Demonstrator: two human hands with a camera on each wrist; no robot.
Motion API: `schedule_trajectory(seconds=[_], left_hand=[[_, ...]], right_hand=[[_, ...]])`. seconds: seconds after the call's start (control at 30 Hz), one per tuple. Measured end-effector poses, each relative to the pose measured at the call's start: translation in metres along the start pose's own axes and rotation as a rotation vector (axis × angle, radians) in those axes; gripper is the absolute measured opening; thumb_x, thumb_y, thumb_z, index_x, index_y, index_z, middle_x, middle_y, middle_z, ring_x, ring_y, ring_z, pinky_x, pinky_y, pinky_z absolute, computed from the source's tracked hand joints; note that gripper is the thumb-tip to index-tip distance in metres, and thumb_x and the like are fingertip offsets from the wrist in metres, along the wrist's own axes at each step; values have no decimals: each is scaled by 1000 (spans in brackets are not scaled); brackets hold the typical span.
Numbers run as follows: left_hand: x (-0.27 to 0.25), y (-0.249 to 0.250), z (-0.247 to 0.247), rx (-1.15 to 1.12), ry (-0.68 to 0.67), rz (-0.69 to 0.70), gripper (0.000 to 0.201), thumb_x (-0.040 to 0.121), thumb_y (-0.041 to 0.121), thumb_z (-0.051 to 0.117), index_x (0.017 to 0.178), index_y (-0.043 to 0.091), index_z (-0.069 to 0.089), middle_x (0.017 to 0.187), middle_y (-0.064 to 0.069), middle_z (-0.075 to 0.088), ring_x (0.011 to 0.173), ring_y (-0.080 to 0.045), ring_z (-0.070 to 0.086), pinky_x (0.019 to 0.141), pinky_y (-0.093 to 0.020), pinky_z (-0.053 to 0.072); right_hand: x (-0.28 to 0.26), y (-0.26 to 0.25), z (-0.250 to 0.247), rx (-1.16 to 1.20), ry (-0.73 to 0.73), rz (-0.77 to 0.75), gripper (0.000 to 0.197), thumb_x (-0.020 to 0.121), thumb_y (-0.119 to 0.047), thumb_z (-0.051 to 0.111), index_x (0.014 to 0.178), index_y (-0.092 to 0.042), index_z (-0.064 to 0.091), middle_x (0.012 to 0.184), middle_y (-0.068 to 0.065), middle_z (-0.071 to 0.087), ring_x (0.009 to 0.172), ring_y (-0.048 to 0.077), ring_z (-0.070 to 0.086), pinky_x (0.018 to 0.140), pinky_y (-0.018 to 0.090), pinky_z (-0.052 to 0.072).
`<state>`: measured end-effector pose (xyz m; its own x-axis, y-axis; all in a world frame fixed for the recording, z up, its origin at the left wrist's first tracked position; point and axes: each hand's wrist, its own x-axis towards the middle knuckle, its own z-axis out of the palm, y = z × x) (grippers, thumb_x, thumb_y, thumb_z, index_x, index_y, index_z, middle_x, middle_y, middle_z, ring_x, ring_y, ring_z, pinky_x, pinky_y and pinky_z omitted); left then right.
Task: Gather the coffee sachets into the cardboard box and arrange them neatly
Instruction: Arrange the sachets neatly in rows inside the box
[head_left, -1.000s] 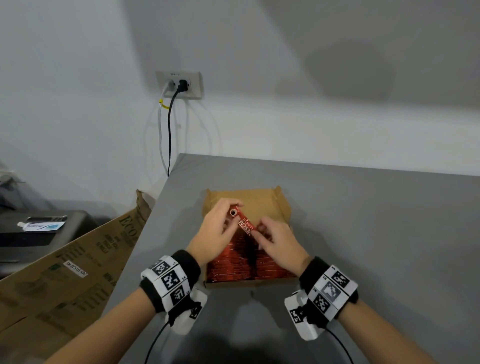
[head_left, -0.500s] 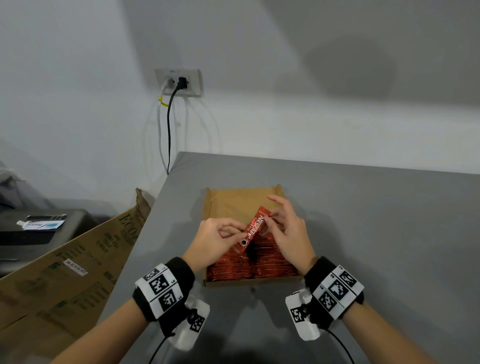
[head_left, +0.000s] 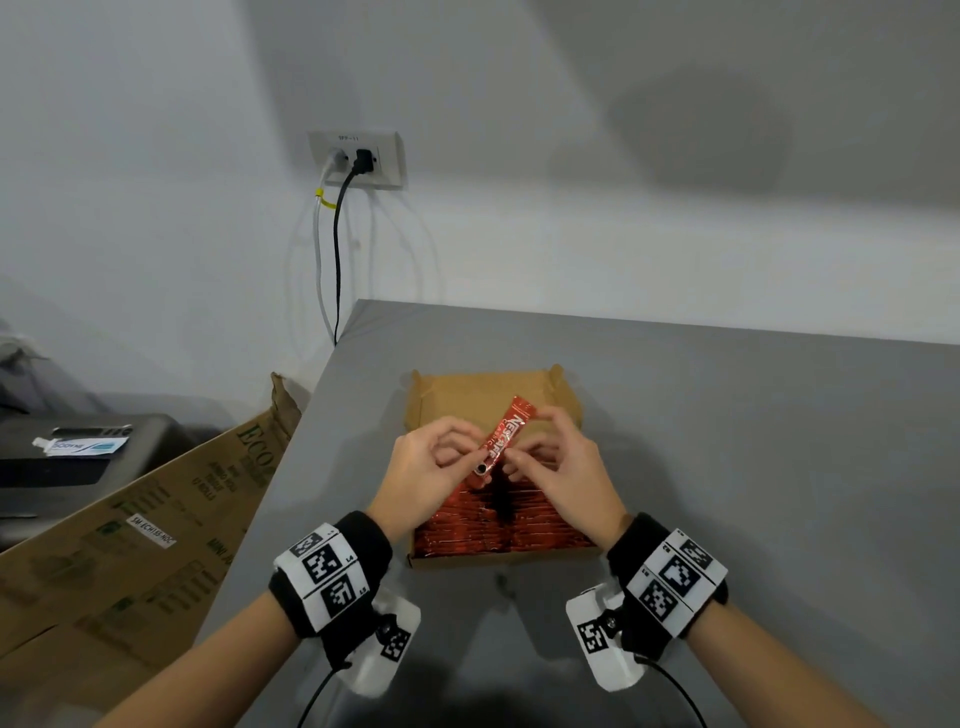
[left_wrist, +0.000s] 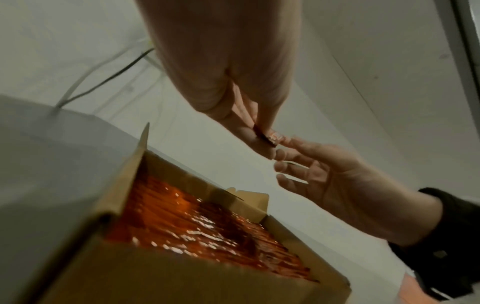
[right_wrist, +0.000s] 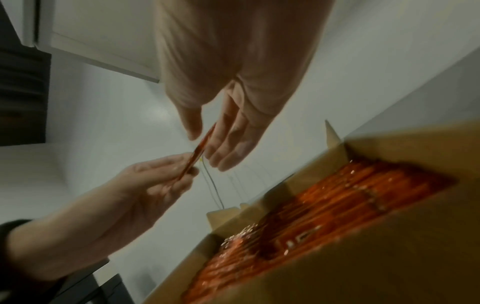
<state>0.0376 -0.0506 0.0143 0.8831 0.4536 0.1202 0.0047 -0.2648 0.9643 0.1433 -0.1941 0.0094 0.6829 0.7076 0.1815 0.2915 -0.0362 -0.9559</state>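
Note:
A shallow cardboard box (head_left: 483, 387) lies on the grey table (head_left: 727, 467), and its near half is packed with rows of red coffee sachets (head_left: 498, 525). Both hands hold one red sachet (head_left: 506, 439) just above the box, tilted up to the right. My left hand (head_left: 467, 457) pinches its near end. My right hand (head_left: 535, 441) pinches its far part, index finger on the top end. The left wrist view has the left hand (left_wrist: 257, 131) pinching the sachet (left_wrist: 275, 138) over the packed sachets (left_wrist: 194, 222). The right wrist view shows the sachet (right_wrist: 201, 150) edge-on between thumb and fingers of the right hand (right_wrist: 207, 133).
A large brown carton (head_left: 156, 519) leans against the table's left edge. Behind it stands a black machine (head_left: 78, 467) with a white tube on top. A wall socket (head_left: 358, 158) with two cables hangs beyond the far left corner. Bare table surface lies to the right of the box.
The held sachet has swung from leaning up-left to leaning up-right. My left hand drew back to its near end while my right hand moved forward to its far end.

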Motion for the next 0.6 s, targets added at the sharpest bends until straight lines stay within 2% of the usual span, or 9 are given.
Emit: schedule_trajectory(seconds=[0.07,0.1,0.17,0.27,0.37,0.43,0.5,0.6], left_hand=[[-3,0,7,20,-24,15,12,80,0,68,87,7,60,75,-2,68,67,-10,69,64,-19,54],[-4,-2,7,40,-55,24,12,80,0,67,85,7,59,76,-2,68,67,-9,68,64,-18,54],[-4,-5,1,77,-103,41,12,81,3,68,83,7,57,74,-4,68,68,-12,68,64,-21,55],[-3,-8,-10,182,-90,68,14,79,7,71,77,7,57,69,-6,68,64,-15,67,66,-27,56],[-6,-6,-7,169,-18,82,18,78,5,72,74,3,55,67,-8,68,60,-12,69,63,-27,56],[-7,-6,0,132,-14,85,19,77,4,73,73,2,55,67,-8,68,60,-12,69,63,-26,56],[-10,-8,7,141,-52,96,18,77,6,73,74,3,56,69,-6,68,62,-11,68,64,-26,57],[-11,-15,11,211,-145,92,18,76,10,75,79,8,57,74,-1,68,68,-6,67,69,-23,56]], right_hand=[[-1,-1,4,-72,20,-27,15,83,-8,67,92,-17,60,73,-7,67,62,8,65,66,20,53],[0,-1,4,-120,38,-56,13,83,-7,68,86,-19,63,75,-10,66,64,3,64,67,17,52],[2,-2,-4,-167,63,-110,20,82,-4,67,81,-24,67,80,-13,67,71,1,64,69,18,53],[-1,-4,-11,-103,-21,-56,24,83,-3,65,82,-27,66,86,-4,69,73,10,67,65,26,57],[-12,-4,-1,-34,-140,16,25,83,-5,67,99,-23,61,86,1,68,75,15,68,66,27,57],[-16,-1,5,-37,-51,1,31,81,-7,70,101,-26,58,80,-3,67,72,10,67,69,25,57],[-16,1,4,-59,41,-7,31,79,-6,72,95,-29,59,74,-5,67,68,5,65,68,21,56],[-14,-2,-6,-203,-7,-27,16,76,-7,75,83,-19,68,72,-13,65,69,-2,63,69,13,50]])
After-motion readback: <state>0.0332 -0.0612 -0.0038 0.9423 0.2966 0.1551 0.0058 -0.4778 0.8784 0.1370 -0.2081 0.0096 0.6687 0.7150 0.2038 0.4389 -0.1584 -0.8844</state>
